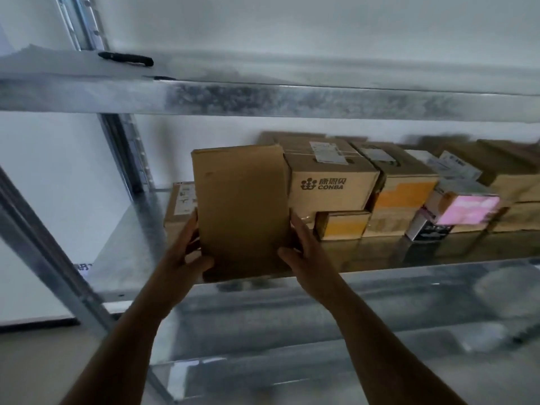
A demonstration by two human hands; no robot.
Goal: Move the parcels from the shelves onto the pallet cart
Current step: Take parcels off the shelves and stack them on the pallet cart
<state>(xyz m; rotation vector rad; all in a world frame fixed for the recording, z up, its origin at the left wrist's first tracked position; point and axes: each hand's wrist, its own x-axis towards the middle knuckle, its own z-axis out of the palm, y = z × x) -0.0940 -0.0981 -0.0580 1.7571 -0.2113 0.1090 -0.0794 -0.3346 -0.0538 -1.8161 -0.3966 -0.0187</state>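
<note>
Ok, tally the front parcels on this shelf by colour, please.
Plain brown box, held: 1
CONBA box: 1
Yellow-panel box: 1
Orange-panel box: 1
Pink box: 1
Total: 5; the others are too blurred to count.

At the centre of the frame a tall box (242,211) stands at the front of the middle shelf (122,270), the left hand (187,252) on its left side and the right hand (301,247) on its right. Behind it to the right, a row of parcels (380,188) runs toward the right edge, the CONBA box (330,182) stacked on a smaller box (342,225). Another parcel (179,203) sits behind the tall box on its left, and the upper shelf (263,97) spans the frame above.
</note>
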